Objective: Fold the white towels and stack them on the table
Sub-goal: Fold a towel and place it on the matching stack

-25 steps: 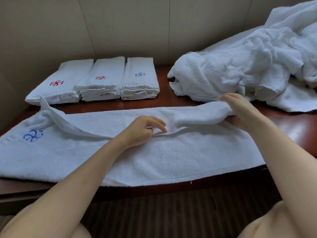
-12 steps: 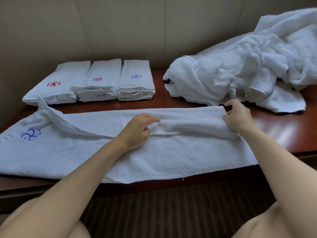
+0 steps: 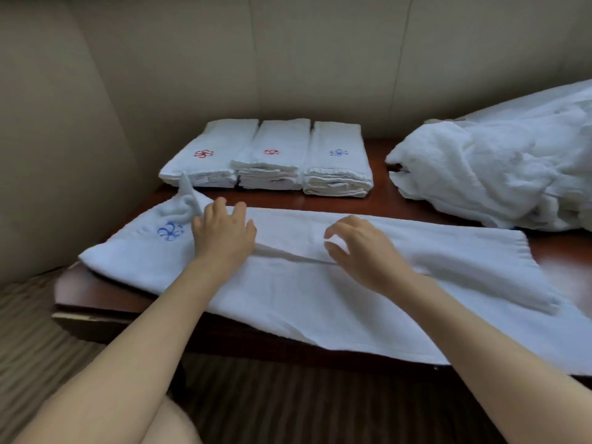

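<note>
White towel point(image 3: 320, 293) lies lengthwise along bench point(image 3: 96, 302) front edge, far long side folded over. I see left hand point(image 3: 224, 235) flat on it nr left end, right hand point(image 3: 358, 248) relaxed, fingers loose, touching fold mid-towel. Folded stacks point(image 3: 269, 155) at back edge; unfolded pile point(image 3: 499, 174) back-right corner.

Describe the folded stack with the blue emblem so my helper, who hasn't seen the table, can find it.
On the dark wooden table, three folded stacks line the back wall. It is the rightmost stack, nearest the unfolded towel pile; its neighbours carry red emblems.
</note>
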Action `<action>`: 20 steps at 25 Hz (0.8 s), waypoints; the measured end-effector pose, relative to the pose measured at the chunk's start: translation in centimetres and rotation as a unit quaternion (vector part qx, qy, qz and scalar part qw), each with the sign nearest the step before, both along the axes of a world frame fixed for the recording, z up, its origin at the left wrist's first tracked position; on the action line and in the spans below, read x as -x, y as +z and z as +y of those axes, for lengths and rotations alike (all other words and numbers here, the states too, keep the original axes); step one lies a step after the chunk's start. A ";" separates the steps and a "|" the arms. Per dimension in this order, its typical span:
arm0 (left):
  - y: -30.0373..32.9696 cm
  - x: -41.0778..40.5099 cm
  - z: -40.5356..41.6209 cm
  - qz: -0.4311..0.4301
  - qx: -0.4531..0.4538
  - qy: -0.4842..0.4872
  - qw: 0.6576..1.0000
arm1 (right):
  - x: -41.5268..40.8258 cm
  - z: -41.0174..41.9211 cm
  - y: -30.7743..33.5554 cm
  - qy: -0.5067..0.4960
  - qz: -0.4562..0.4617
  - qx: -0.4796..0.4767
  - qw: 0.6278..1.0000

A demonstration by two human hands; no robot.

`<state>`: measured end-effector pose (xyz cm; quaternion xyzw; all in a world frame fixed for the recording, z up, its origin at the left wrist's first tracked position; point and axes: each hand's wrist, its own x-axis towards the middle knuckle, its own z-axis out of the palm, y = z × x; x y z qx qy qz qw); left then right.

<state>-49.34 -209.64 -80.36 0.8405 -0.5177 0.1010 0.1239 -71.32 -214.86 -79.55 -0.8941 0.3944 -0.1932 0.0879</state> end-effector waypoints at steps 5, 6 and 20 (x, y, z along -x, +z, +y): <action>-0.2 -8.4 4.2 0.060 0.049 0.061 0.995 | -11.1 0.5 0.1 0.083 -0.042 -0.038 0.995; -0.4 -9.7 4.7 0.082 0.023 0.038 0.996 | -13.1 0.3 0.2 0.083 -0.039 -0.049 0.995; 5.8 -14.9 11.6 0.253 -0.185 -0.029 0.949 | -24.9 -1.0 0.7 -0.012 -0.095 -0.034 0.995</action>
